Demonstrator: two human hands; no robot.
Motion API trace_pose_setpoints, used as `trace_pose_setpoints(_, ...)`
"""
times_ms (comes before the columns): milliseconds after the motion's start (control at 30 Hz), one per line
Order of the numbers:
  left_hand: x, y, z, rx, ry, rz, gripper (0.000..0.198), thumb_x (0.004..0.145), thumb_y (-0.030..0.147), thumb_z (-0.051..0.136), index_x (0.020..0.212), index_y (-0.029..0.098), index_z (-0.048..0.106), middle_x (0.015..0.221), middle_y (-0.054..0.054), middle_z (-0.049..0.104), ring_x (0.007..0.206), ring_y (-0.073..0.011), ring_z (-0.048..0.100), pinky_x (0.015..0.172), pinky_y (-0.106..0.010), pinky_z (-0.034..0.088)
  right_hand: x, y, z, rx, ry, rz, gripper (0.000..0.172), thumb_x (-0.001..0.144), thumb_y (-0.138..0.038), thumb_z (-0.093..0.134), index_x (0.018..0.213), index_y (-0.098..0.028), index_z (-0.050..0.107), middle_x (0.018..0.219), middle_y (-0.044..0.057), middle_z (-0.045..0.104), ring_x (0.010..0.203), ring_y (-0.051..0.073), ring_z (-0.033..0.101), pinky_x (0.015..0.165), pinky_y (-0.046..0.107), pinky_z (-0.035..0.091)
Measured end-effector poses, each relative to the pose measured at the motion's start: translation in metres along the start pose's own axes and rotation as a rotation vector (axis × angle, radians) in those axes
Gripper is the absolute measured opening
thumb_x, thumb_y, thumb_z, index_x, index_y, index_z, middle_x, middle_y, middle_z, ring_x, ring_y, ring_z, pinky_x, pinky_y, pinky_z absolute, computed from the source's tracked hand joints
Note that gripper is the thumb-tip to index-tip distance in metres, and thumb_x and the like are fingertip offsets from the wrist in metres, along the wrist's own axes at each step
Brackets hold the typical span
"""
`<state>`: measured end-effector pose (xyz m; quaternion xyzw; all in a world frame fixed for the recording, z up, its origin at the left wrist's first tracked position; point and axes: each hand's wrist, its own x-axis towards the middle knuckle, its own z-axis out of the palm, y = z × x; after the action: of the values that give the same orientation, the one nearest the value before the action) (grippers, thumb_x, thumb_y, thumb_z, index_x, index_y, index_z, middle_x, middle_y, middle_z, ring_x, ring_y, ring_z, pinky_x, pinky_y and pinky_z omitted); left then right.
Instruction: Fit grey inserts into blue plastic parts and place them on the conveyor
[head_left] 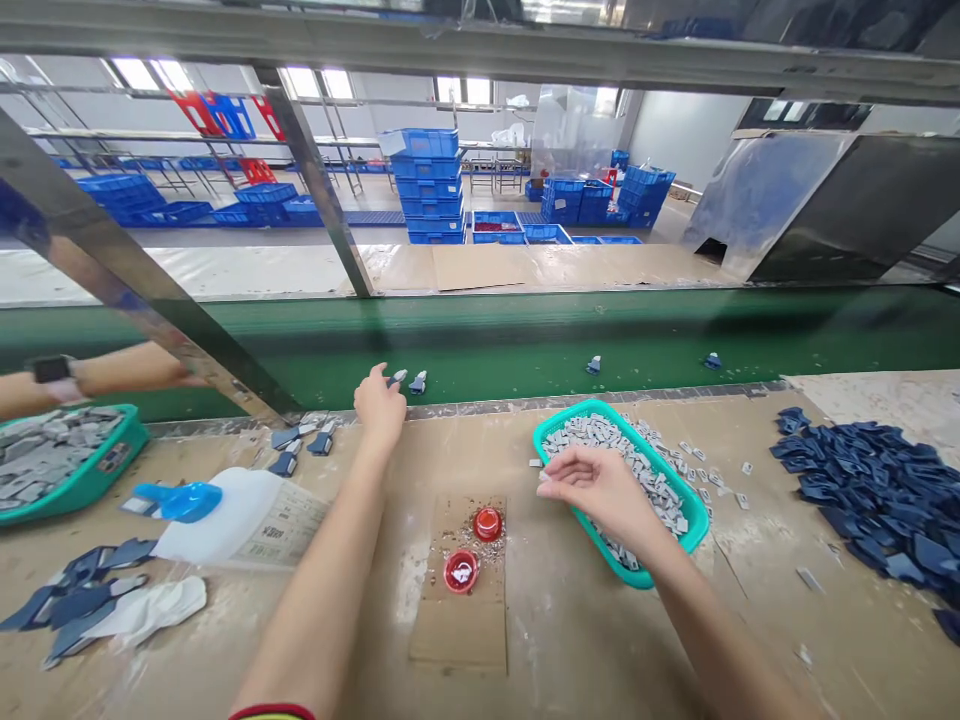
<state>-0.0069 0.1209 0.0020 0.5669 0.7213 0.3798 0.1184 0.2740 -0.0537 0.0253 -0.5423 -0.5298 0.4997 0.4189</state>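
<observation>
My left hand (380,408) reaches to the near edge of the green conveyor belt (510,345), its fingers beside two small blue-and-grey parts (418,382); whether it touches one is unclear. Over the left rim of a turquoise basket (697,515) full of small grey pieces (660,495), my right hand (592,485) is pinched, with a small pale piece seemingly at its fingertips. Between my arms, two red round caps (487,524) lie on a cardboard strip (459,635); the nearer one holds something shiny.
Dark blue pieces (877,490) are heaped at right. To the left are a white bottle (240,515), a second turquoise basket (112,455) and another person's arm (120,370). A slanted metal post (172,300) stands at left.
</observation>
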Motion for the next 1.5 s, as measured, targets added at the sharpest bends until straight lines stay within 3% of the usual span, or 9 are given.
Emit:
trace_pose_setpoints(100, -0.041, 0.01, -0.01, -0.165, -0.066, 0.061, 0.045, 0.081, 0.018, 0.054, 0.125, 0.021, 0.049, 0.107, -0.011, 0.063, 0.104, -0.0272, 0.058, 0.094, -0.046, 0.042, -0.014, 0.007, 0.021, 0.158, -0.042, 0.103, 0.031, 0.053, -0.029, 0.084, 0.078, -0.017, 0.069, 0.07, 0.002, 0.069, 0.067, 0.017, 0.064, 0.064, 0.027, 0.05)
trace_pose_setpoints(233, -0.106, 0.012, -0.04, -0.4, -0.258, 0.045, 0.04, 0.083, 0.027, 0.054, 0.122, 0.02, 0.052, 0.108, -0.01, 0.064, 0.093, -0.0214, 0.065, 0.078, -0.036, 0.054, -0.025, 0.019, 0.041, 0.214, -0.064, 0.206, 0.029, 0.053, -0.033, 0.084, 0.073, -0.015, 0.073, 0.069, 0.005, 0.072, 0.067, 0.019, 0.065, 0.065, 0.029, 0.05)
trace_pose_setpoints(400, -0.172, 0.003, -0.086, -0.9, -0.566, -0.319, 0.051, 0.077, 0.034, 0.066, 0.125, 0.021, 0.052, 0.115, -0.012, 0.065, 0.108, -0.025, 0.06, 0.088, -0.038, 0.052, -0.029, 0.026, 0.051, 0.211, -0.07, 0.137, 0.029, 0.065, -0.036, 0.076, 0.088, -0.019, 0.076, 0.088, 0.008, 0.074, 0.085, 0.025, 0.067, 0.078, 0.036, 0.051)
trace_pose_setpoints(500, -0.194, -0.004, -0.098, -0.893, -0.517, -0.434, 0.056, 0.067, 0.028, 0.076, 0.119, 0.021, 0.057, 0.105, -0.01, 0.07, 0.106, -0.025, 0.062, 0.088, -0.035, 0.051, -0.03, 0.026, 0.055, 0.151, -0.09, 0.085, 0.026, 0.072, -0.038, 0.069, 0.09, -0.02, 0.075, 0.086, 0.006, 0.074, 0.08, 0.022, 0.066, 0.076, 0.036, 0.052)
trace_pose_setpoints(600, -0.205, -0.009, -0.099, -0.845, -0.369, -0.484, 0.055, 0.057, 0.025, 0.083, 0.108, 0.02, 0.063, 0.098, -0.009, 0.072, 0.1, -0.0243, 0.065, 0.087, -0.032, 0.051, -0.03, 0.027, 0.061, 0.153, -0.031, 0.132, 0.028, 0.072, -0.041, 0.07, 0.086, -0.017, 0.074, 0.078, 0.006, 0.073, 0.069, 0.019, 0.064, 0.068, 0.033, 0.052)
trace_pose_setpoints(767, -0.214, -0.012, -0.093, -0.758, -0.208, -0.541, 0.046, 0.054, 0.03, 0.083, 0.096, 0.02, 0.068, 0.102, -0.01, 0.071, 0.107, -0.0266, 0.061, 0.083, -0.03, 0.052, -0.025, 0.037, 0.068, 0.149, 0.084, 0.162, 0.031, 0.066, -0.044, 0.075, 0.074, -0.015, 0.07, 0.067, 0.007, 0.069, 0.059, 0.016, 0.059, 0.057, 0.028, 0.048)
trace_pose_setpoints(1033, -0.221, -0.007, -0.096, -0.874, -0.228, -0.591, 0.055, 0.06, 0.028, 0.081, 0.112, 0.019, 0.062, 0.108, -0.011, 0.07, 0.102, -0.0255, 0.064, 0.085, -0.032, 0.053, -0.022, 0.043, 0.072, 0.155, 0.076, 0.181, 0.033, 0.067, -0.045, 0.074, 0.075, -0.013, 0.069, 0.065, 0.006, 0.067, 0.057, 0.014, 0.055, 0.055, 0.026, 0.044)
trace_pose_setpoints(1233, -0.225, 0.001, -0.088, -0.956, -0.227, -0.583, 0.06, 0.058, 0.023, 0.082, 0.112, 0.019, 0.058, 0.098, -0.008, 0.073, 0.095, -0.0207, 0.067, 0.084, -0.026, 0.052, -0.023, 0.041, 0.068, 0.292, 0.054, 0.264, 0.035, 0.064, -0.045, 0.076, 0.076, -0.014, 0.067, 0.068, 0.005, 0.068, 0.058, 0.013, 0.055, 0.057, 0.025, 0.044)
trace_pose_setpoints(1500, -0.233, 0.016, -0.074, -0.983, -0.28, -0.51, 0.059, 0.057, 0.022, 0.082, 0.109, 0.021, 0.054, 0.089, -0.007, 0.075, 0.086, -0.023, 0.07, 0.08, -0.033, 0.055, -0.04, 0.007, 0.069, 0.373, -0.058, 0.194, 0.025, 0.07, -0.041, 0.073, 0.074, -0.017, 0.065, 0.068, 0.001, 0.064, 0.06, 0.012, 0.053, 0.057, 0.023, 0.043)
